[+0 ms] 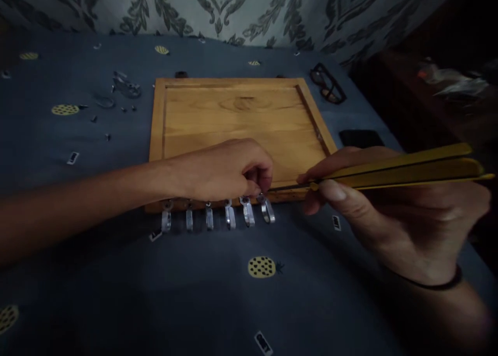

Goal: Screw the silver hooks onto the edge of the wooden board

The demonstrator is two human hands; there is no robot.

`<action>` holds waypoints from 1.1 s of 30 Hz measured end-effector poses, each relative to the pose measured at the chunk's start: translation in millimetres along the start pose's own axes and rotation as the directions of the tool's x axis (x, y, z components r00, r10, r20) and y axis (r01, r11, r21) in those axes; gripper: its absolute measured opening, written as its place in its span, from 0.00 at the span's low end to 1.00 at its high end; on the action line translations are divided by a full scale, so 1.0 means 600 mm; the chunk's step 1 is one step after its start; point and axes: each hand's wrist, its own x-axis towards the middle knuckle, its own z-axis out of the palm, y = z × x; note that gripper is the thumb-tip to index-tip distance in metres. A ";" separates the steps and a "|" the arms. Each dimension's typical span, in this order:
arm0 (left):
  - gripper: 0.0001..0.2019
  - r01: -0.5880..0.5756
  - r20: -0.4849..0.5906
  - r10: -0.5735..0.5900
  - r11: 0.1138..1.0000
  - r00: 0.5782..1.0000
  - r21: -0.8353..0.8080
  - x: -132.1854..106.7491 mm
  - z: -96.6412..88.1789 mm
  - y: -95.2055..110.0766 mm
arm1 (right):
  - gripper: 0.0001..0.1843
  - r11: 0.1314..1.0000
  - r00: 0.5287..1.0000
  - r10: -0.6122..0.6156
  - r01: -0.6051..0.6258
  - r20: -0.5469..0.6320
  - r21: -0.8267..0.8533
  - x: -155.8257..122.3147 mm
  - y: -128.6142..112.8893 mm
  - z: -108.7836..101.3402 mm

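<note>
A wooden board [233, 117] with a raised rim lies on a blue cloth. Several metal hooks [229, 215] hang in a row along its near edge. My left hand [221, 169] rests on that edge with its fingers curled and pinched at the rightmost hook [267, 209]. My right hand [392, 210] grips a yellow-handled screwdriver [404, 170]. Its dark tip [280, 188] points left and reaches the pinched fingers by the rightmost hook.
Loose metal hooks and small screws [124, 86] lie on the cloth at the far left. Black glasses [327, 83] sit beyond the board's right corner, a dark phone [361, 138] beside its right edge. A patterned curtain [233, 8] hangs behind.
</note>
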 end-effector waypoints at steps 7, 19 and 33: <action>0.08 0.097 0.027 -0.098 0.994 0.995 0.042 0.011 -0.003 0.006 | 0.09 0.999 1.000 0.011 -0.011 0.007 0.041 -0.001 0.007 -0.001; 0.10 0.109 0.006 -0.111 0.984 0.994 0.142 0.027 0.007 0.020 | 0.11 1.000 1.000 0.020 -0.020 -0.002 0.011 0.002 -0.005 0.001; 0.05 0.116 0.049 -0.118 0.992 0.992 0.047 0.031 -0.003 0.018 | 0.06 0.999 0.999 0.035 -0.035 0.011 -0.010 -0.001 0.002 -0.004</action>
